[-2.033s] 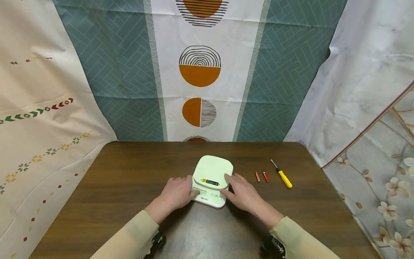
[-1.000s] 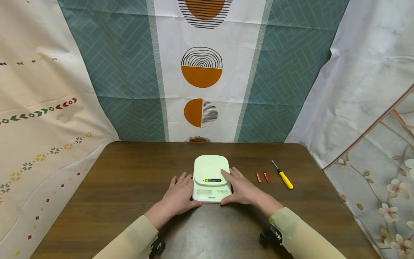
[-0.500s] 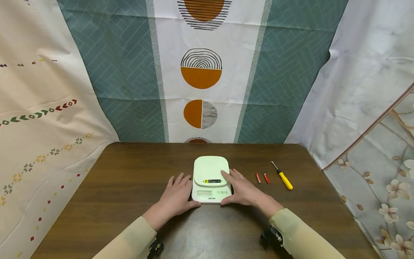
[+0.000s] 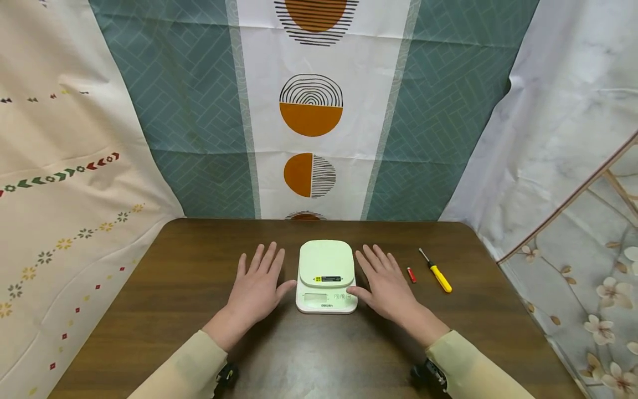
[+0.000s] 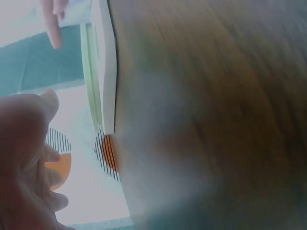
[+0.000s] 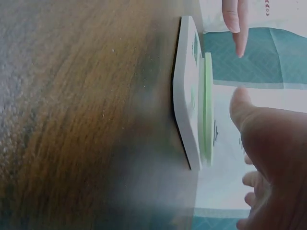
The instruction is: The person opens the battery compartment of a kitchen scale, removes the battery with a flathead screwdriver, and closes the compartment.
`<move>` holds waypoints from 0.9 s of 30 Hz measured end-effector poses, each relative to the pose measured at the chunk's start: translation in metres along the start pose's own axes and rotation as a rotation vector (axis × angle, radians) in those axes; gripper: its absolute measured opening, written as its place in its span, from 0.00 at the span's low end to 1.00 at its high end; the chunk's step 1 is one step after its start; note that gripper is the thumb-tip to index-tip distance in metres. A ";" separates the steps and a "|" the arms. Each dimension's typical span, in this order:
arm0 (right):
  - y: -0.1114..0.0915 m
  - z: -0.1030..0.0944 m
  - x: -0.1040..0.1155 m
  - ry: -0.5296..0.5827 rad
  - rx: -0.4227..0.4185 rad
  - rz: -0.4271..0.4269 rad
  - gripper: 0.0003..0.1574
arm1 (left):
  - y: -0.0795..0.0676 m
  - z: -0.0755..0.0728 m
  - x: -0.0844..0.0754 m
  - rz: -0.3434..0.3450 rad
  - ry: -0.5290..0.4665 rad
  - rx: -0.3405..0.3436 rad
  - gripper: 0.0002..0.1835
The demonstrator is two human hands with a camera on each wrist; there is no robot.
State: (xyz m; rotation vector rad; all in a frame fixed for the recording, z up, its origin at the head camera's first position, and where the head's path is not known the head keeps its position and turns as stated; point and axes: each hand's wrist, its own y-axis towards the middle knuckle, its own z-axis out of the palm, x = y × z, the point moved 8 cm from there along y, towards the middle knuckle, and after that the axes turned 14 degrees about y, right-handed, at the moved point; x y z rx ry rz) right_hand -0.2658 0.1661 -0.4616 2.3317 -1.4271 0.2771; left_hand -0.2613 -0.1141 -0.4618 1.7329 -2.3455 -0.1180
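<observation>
A white kitchen scale [image 4: 326,260] with a pale green-white platform, a small display and printed buttons lies flat and square on the brown table [image 4: 199,288]. My left hand [image 4: 256,291] is spread to the left of it, fingers straight and pointing away, thumb toward the scale's side. On the other side my right hand [image 4: 389,285] is spread too, its thumb overlapping the scale's front right corner in the head view. In the right wrist view, the thumb of the right hand [image 6: 273,143] stands apart from the scale [image 6: 187,91]. Both hands hold nothing.
To the right lie a small red battery-like cylinder [image 4: 411,275] and a screwdriver [image 4: 438,275] with a yellow handle. Patterned cloths hang behind the table and at both sides, among them a teal and white curtain [image 4: 199,111] at the back.
The scale was turned from a slant to square. Both hands have since let go of its sides and spread outward. The right hand now hides one of two red cylinders.
</observation>
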 end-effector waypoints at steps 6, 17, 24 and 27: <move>-0.003 -0.009 0.000 -0.039 -0.064 0.023 0.61 | 0.001 -0.001 0.008 -0.026 0.049 -0.035 0.48; -0.007 -0.007 -0.014 -0.040 -0.035 0.089 0.62 | 0.004 -0.002 0.014 -0.044 0.050 -0.028 0.49; -0.007 -0.006 -0.015 -0.035 -0.033 0.091 0.63 | 0.004 -0.002 0.013 -0.039 0.046 -0.037 0.49; -0.007 -0.006 -0.015 -0.036 -0.032 0.092 0.63 | 0.004 -0.001 0.012 -0.037 0.047 -0.039 0.49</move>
